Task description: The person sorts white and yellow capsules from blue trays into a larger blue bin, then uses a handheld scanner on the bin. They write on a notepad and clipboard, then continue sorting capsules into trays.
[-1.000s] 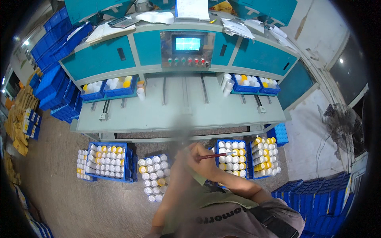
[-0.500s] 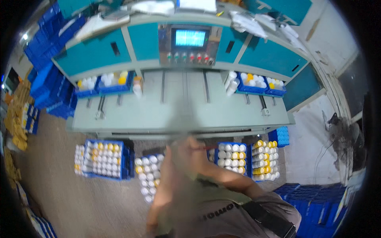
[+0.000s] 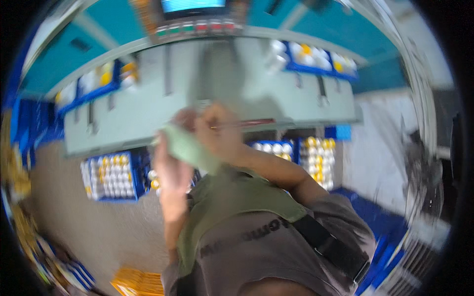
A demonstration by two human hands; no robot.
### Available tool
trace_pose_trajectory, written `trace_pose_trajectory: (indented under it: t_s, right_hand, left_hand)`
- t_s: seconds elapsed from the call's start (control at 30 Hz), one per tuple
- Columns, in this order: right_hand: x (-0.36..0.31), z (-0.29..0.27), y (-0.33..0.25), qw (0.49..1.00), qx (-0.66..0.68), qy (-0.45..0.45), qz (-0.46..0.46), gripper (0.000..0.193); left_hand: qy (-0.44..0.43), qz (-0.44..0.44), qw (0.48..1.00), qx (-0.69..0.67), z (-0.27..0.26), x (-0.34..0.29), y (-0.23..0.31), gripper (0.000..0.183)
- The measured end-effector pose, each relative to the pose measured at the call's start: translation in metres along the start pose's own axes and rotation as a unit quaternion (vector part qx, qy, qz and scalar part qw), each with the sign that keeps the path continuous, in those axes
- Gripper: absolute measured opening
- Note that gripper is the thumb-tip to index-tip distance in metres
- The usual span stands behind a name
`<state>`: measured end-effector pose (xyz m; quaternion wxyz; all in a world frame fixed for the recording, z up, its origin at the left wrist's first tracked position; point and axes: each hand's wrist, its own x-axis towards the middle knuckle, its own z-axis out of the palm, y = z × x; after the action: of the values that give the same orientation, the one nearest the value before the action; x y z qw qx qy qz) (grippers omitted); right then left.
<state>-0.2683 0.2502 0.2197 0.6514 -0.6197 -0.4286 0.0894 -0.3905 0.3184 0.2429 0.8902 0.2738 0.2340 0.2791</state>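
Observation:
My left hand (image 3: 173,170) is curled along the side of a pale green, smooth-looking piece (image 3: 186,147), blurred by motion; I cannot make out its kind. Close beside it, my right hand (image 3: 217,129) is closed at the far end of that piece. From the right fist a thin dark-red stick (image 3: 254,122) points to the right. Both hands are in front of my chest, over the near edge of a pale machine table (image 3: 148,98). Where the fingers meet, details are smeared.
Blue crates of white and yellow round-capped pieces stand on the floor at left (image 3: 112,176) and right (image 3: 318,160). Smaller blue bins (image 3: 101,89) sit on the table. Behind is a teal machine with a screen (image 3: 192,5) and buttons. An orange stack (image 3: 138,282) lies lower left.
The view has tipped downward, so table and crates sit higher in the picture. My hands appear higher, and the pale green piece now shows between them. The red stick remains in my right hand.

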Motion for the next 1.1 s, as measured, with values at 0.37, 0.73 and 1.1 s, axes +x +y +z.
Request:
trace_pose_trajectory:
  t_s: [0.37, 0.73, 1.1]
  right_hand:
    - [0.011, -0.023, 0.044, 0.870, -0.169, -0.444, 0.131, 0.026]
    - [0.223, -0.109, 0.031, 0.958, -0.267, -0.074, 0.070, 0.019]
    - [0.480, -0.135, 0.113, 0.799, -0.533, 0.271, 0.060, 0.020]
  left_hand:
    - [-0.050, -0.077, 0.964, 0.248, 0.001, 0.068, 0.009, 0.053]
    - [-0.020, 0.053, 0.943, 0.327, 0.008, 0.189, 0.079, 0.047]
    - [-0.236, 0.253, 0.847, 0.404, 0.140, 0.366, 0.163, 0.048]
